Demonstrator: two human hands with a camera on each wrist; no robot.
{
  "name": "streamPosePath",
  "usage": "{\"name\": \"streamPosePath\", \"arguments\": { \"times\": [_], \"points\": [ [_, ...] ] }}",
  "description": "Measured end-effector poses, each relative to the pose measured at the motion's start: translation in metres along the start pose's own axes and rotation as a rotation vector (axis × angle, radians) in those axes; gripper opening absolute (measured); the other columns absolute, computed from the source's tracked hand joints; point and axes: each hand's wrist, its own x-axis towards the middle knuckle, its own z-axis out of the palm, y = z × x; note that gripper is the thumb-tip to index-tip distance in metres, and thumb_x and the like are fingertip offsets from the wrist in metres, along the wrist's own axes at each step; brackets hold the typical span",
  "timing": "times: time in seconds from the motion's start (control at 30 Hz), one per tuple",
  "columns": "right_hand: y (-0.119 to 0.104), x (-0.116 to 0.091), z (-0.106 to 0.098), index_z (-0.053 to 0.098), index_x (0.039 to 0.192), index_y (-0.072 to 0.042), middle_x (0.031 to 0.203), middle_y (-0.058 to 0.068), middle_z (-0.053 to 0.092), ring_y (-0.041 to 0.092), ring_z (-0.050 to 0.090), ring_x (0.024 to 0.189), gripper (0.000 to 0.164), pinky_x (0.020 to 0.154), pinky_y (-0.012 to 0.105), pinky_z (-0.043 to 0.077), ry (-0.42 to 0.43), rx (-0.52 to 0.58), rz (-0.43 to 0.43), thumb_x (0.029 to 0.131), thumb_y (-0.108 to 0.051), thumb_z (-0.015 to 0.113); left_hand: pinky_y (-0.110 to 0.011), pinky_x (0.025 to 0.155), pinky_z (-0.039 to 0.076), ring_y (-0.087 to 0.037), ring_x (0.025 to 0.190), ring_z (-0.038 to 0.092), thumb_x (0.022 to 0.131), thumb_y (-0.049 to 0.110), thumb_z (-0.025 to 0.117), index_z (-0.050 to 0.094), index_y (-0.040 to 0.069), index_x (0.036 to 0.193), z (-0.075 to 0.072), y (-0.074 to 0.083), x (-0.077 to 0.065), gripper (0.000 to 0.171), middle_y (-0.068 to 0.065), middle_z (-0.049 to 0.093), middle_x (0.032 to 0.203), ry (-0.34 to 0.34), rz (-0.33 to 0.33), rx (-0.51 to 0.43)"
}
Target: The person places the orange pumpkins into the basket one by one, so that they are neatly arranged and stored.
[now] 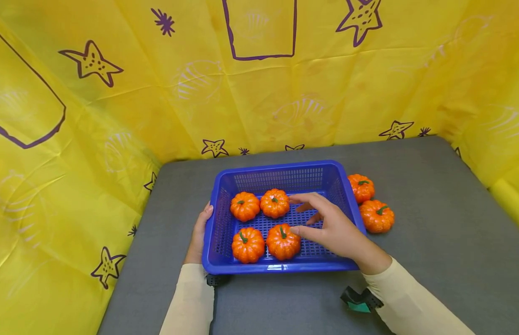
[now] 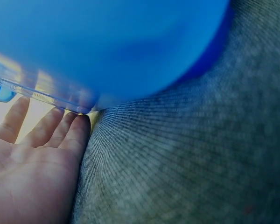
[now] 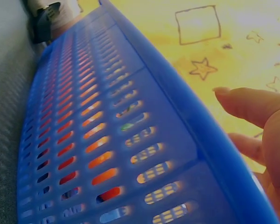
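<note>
A blue plastic basket [image 1: 280,268] with slotted walls sits on the grey table, holding several small orange pumpkins with green stems. My left hand [image 1: 199,232] rests against the basket's left side; in the left wrist view its fingers [image 2: 46,126] are straight, tips at the basket's wall. Over the basket's right half hovers my right hand [image 1: 332,228], thumb and fingers spread with nothing between them. Its thumb tip is close to the front right pumpkin [image 1: 283,242], its fingertips close to the back right pumpkin [image 1: 274,203]. Whether they touch, I cannot tell.
Two more pumpkins lie outside the basket by its right wall, one farther back [image 1: 361,188] and one nearer [image 1: 377,216]. Yellow cloth [image 1: 259,107] with starfish and fish drawings hangs behind and on both sides of the grey table [image 1: 431,223].
</note>
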Motion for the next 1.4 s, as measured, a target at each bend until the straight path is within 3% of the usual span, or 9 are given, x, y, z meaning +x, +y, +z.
{"name": "streamPosePath", "arguments": {
  "times": [0.2, 0.63, 1.03, 1.4],
  "points": [
    [-0.002, -0.003, -0.005, 0.062, 0.148, -0.011, 0.145, 0.010, 0.063, 0.028, 0.064, 0.122, 0.060, 0.089, 0.041, 0.059, 0.040, 0.022, 0.000, 0.094, -0.009, 0.087, -0.047, 0.117, 0.041, -0.033, 0.149, 0.042, 0.113, 0.042, 0.034, 0.022, 0.031, 0.175, 0.000, -0.001, 0.001, 0.064, -0.008, 0.032, 0.174, 0.001, 0.016, 0.006],
    [0.003, -0.011, -0.019, 0.061, 0.149, -0.009, 0.143, 0.010, 0.064, 0.036, 0.064, 0.122, 0.059, 0.087, 0.038, 0.059, 0.083, 0.021, 0.012, 0.095, -0.004, 0.085, -0.050, 0.115, 0.044, -0.035, 0.148, 0.045, 0.114, 0.045, 0.038, 0.030, 0.038, 0.172, 0.000, -0.001, -0.001, 0.059, -0.007, 0.039, 0.170, 0.012, -0.017, -0.012],
    [0.004, -0.019, -0.037, 0.060, 0.150, -0.008, 0.142, 0.009, 0.064, 0.033, 0.063, 0.120, 0.059, 0.086, 0.030, 0.058, 0.139, 0.002, 0.035, 0.096, -0.003, 0.082, -0.049, 0.114, 0.046, -0.034, 0.144, 0.048, 0.113, 0.042, 0.036, 0.027, 0.033, 0.173, 0.003, 0.002, -0.003, 0.061, -0.009, 0.040, 0.168, 0.020, -0.001, 0.008],
    [0.009, -0.027, -0.056, 0.058, 0.153, -0.007, 0.142, 0.013, 0.062, 0.020, 0.062, 0.120, 0.062, 0.086, 0.023, 0.056, 0.203, 0.017, 0.056, 0.096, 0.002, 0.080, -0.048, 0.113, 0.046, -0.033, 0.143, 0.049, 0.112, 0.043, 0.037, 0.025, 0.031, 0.174, -0.001, -0.002, 0.001, 0.064, -0.011, 0.040, 0.168, 0.024, 0.010, 0.013]
  ]
}}
